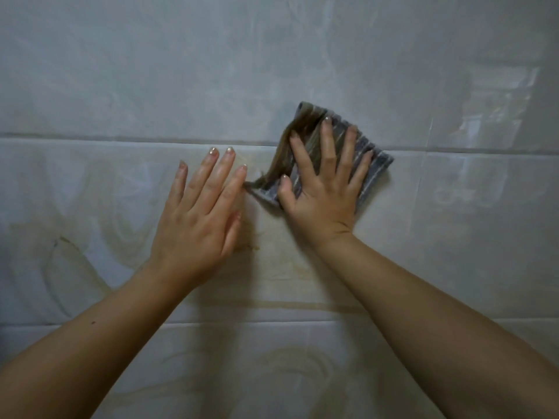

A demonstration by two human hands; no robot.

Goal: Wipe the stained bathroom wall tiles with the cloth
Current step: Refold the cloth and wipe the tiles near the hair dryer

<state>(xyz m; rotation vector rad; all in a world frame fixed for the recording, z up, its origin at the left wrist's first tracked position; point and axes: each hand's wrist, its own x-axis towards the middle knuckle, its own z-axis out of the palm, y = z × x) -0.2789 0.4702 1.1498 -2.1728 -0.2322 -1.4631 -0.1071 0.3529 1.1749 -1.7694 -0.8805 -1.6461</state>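
- The right hand [325, 189] is lying flat with fingers spread, pressing the cloth [373, 167] against the wall; it is pinning it, not clutching it.
- The cloth is sitting at about 2 o'clock from the frame's middle, straddling the grout line [90, 137] between two tiles [453, 237], and is showing brown soiling along its left folds.
- The left hand [199, 219] is resting open and empty on the wall, at 9 o'clock from the cloth, fingertips just beside its frayed corner.
- Yellow-brown stains [281, 261] are showing at 6 o'clock from both hands, and more are spreading towards 8 o'clock and along the bottom tile.
- Judging by the dirty cloth, wiping is under way, but most staining below is looking untouched, so much is left.
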